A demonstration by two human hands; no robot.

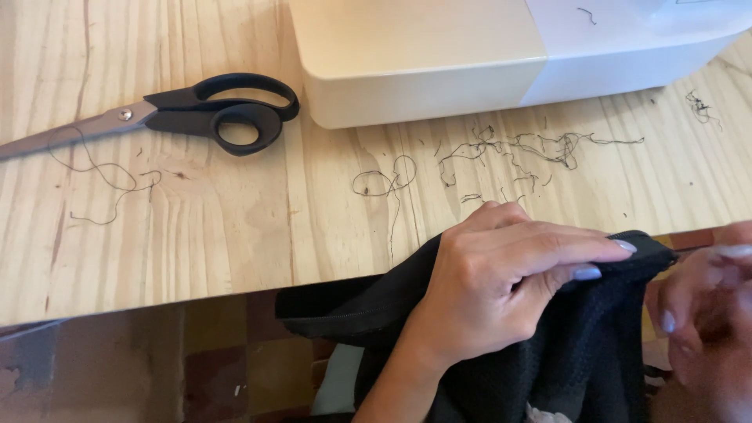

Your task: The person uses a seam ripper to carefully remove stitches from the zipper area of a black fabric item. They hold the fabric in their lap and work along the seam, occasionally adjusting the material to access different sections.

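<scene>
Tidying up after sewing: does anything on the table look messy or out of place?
Yes. Loose dark thread scraps lie scattered over the wooden table in front of the sewing machine, with more beside the scissors. Nothing looks damaged.

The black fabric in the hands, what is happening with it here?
A person holds a piece of black fabric at the edge of a wooden table. The left hand pinches its folded edge; the right hand, blurred, is at the same edge. Black-handled scissors, loose thread scraps and a white sewing machine base lie on the table.
</scene>
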